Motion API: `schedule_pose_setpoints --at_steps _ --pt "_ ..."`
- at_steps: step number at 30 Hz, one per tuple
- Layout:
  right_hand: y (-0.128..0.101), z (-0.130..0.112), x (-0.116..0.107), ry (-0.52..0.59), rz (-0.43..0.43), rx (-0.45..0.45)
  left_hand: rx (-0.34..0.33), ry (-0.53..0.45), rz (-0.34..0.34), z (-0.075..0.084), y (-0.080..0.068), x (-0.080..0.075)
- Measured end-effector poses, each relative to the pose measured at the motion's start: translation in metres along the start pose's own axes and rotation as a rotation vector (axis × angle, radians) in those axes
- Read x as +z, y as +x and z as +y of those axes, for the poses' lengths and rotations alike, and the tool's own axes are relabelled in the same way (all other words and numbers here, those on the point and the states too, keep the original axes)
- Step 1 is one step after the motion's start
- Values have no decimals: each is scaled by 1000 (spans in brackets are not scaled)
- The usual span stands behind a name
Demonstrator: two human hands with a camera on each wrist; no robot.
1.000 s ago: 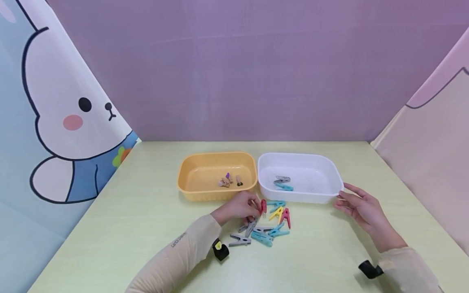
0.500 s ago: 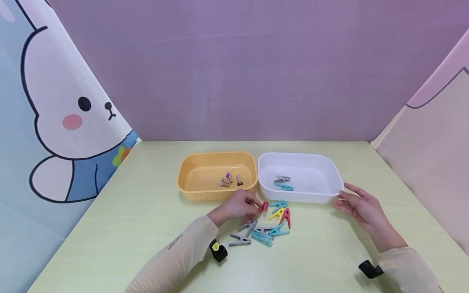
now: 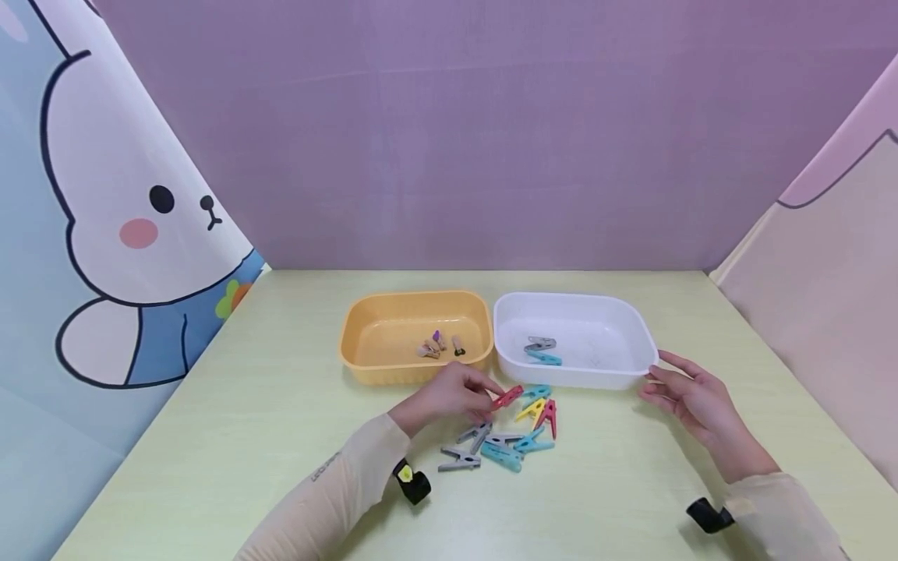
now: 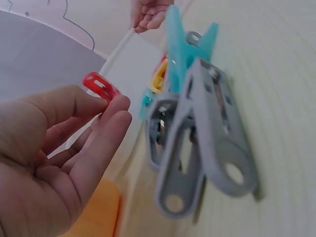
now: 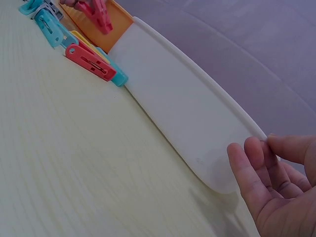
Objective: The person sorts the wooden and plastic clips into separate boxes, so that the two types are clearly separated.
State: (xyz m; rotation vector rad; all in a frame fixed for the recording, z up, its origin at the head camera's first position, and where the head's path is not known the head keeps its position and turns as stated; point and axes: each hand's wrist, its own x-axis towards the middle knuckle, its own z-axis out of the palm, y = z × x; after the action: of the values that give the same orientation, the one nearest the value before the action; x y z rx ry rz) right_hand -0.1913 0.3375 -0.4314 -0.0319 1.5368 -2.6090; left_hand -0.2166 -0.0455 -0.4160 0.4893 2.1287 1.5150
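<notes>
My left hand (image 3: 452,396) pinches a red clothespin (image 3: 508,396) between thumb and fingertips, held above the table in front of the two basins. In the left wrist view the red clothespin (image 4: 100,86) sticks out past the fingertips. Just below that hand is a loose pile of clothespins: grey ones (image 3: 460,460), teal ones (image 3: 501,456), a yellow one (image 3: 530,409) and another red one (image 5: 90,62). My right hand (image 3: 691,397) holds the near right corner of the white basin (image 3: 575,379), thumb and fingers at its rim (image 5: 197,74).
Left of the white basin, close against it, stands an orange basin (image 3: 414,374) with several small wooden clips (image 3: 430,349) inside. A grey clothespin (image 3: 540,344) and a teal clothespin (image 3: 544,358) lie in the white basin. A purple curtain (image 3: 477,140) hangs behind the table.
My left hand has raised the red clothespin from the pile's far left side and turned it from upright to slanting. My right hand and both basins have kept still.
</notes>
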Motion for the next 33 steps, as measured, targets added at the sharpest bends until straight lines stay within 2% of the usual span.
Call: schedule_pose_setpoints --at_steps 10,18,27,33 --pt "-1 0 1 -1 -10 -6 -8 -109 -14 15 -6 -2" --pt "-1 -1 1 -6 -7 -3 10 -136 -20 27 -6 -5" --pt "-2 0 2 -8 -8 -6 24 -188 -7 41 -1 -12" --pt "-2 -1 2 -16 -1 -5 21 -168 -5 50 3 -16"
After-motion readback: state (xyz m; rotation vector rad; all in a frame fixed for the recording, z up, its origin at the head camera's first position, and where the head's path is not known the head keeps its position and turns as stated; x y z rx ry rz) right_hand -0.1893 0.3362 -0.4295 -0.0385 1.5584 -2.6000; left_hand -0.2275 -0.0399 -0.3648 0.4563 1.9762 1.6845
